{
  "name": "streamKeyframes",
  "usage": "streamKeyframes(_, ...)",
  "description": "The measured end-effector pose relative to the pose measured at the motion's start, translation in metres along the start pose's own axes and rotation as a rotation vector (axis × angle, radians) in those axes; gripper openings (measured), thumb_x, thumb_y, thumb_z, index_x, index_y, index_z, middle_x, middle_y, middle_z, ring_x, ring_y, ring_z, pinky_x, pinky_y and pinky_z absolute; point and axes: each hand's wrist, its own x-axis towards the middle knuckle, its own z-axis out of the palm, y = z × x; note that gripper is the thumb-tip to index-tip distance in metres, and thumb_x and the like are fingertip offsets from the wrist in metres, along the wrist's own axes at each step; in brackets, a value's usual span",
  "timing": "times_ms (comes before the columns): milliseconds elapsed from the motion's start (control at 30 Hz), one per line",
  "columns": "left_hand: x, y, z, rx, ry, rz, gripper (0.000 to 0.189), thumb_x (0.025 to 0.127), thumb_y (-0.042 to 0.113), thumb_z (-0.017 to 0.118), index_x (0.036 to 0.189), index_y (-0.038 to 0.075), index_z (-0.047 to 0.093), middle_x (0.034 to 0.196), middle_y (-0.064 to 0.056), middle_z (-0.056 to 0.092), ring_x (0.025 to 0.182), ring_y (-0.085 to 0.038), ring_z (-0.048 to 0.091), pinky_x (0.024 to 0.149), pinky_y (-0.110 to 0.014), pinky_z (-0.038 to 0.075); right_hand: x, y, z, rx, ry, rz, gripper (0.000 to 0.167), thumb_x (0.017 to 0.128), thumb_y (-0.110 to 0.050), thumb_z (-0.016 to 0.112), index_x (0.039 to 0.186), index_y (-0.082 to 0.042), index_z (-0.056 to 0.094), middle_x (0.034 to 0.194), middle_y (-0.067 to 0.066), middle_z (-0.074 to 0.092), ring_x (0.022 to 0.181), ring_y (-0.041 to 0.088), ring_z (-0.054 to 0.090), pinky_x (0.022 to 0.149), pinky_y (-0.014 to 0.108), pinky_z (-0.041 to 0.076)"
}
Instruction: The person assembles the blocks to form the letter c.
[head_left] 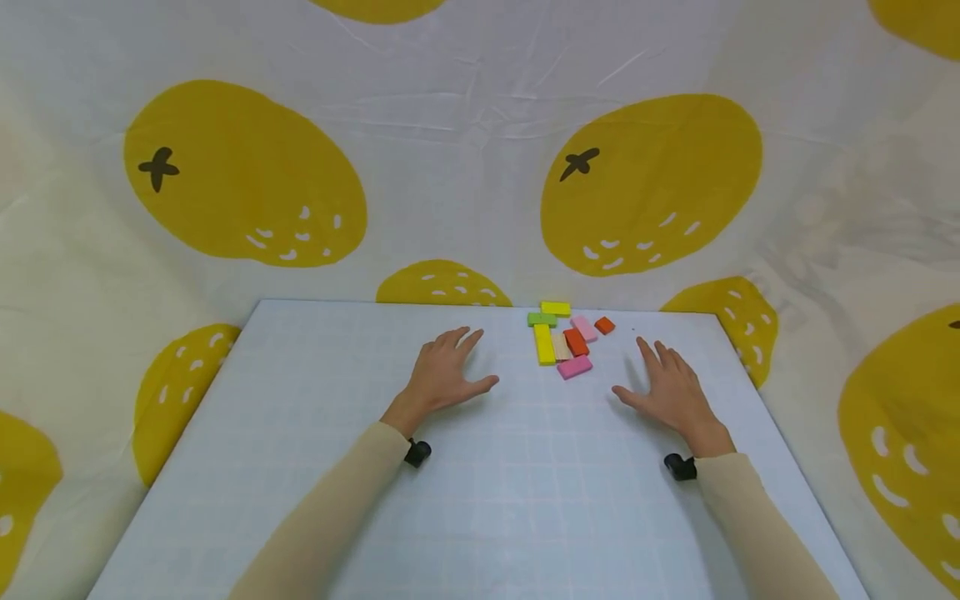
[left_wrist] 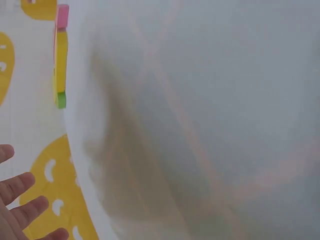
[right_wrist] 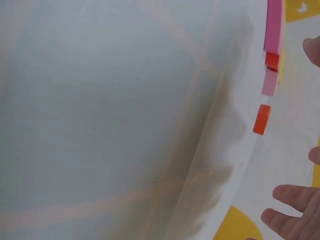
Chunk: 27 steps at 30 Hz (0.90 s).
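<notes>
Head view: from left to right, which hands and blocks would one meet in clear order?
Left bare hand, long yellow rectangular block, beige rectangular block, larger red rectangular block, small orange-red block, right bare hand.

Blocks (head_left: 576, 342) at back of table (head_left: 517, 467)

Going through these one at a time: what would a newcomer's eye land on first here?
Probably the large yellow fruit prints on the white backdrop around the table. Next, the bright little blocks, pink, red, yellow and green among them, grouped near the table's far edge, right of centre. The person's left grip and right grip, both spread and empty, flank them.
</notes>
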Motion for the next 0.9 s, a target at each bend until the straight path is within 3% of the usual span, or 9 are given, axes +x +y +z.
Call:
streamKeyframes(433,0.022,0.041,0.016,-0.011,-0.017,0.013,0.086,0.088,0.075,0.055,0.157,0.025,0.043,0.157,-0.006,0.048,0.142,-0.029,0.046,0.111,-0.055,0.043,-0.002,-0.002,-0.001,0.01,-0.002,0.019,0.11,0.086,-0.073,0.062,0.163,-0.007,0.02,0.16,0.036,0.027,0.143,0.059,0.027,0.113,0.078,0.023)
streamKeyframes(700,0.03,0.056,0.027,-0.026,-0.012,0.01,0.085,0.086,0.075,0.057,0.155,0.025,0.046,0.154,-0.005,0.051,0.14,-0.027,0.048,0.111,-0.054,0.044,-0.002,-0.001,0.0,0.02,0.03,0.003,0.107,0.087,-0.07,0.064,0.162,-0.006,0.023,0.159,0.036,0.03,0.143,0.059,0.03,0.112,0.078,0.026)
streamKeyframes(900,0.036,0.064,0.035,-0.024,-0.039,0.021,0.089,0.087,0.076,0.054,0.158,0.025,0.041,0.16,-0.006,0.045,0.146,-0.031,0.041,0.116,-0.056,0.039,-0.001,-0.001,0.002,0.039,0.032,0.009,0.107,0.087,-0.068,0.066,0.162,-0.006,0.023,0.16,0.036,0.029,0.144,0.058,0.029,0.113,0.077,0.025)
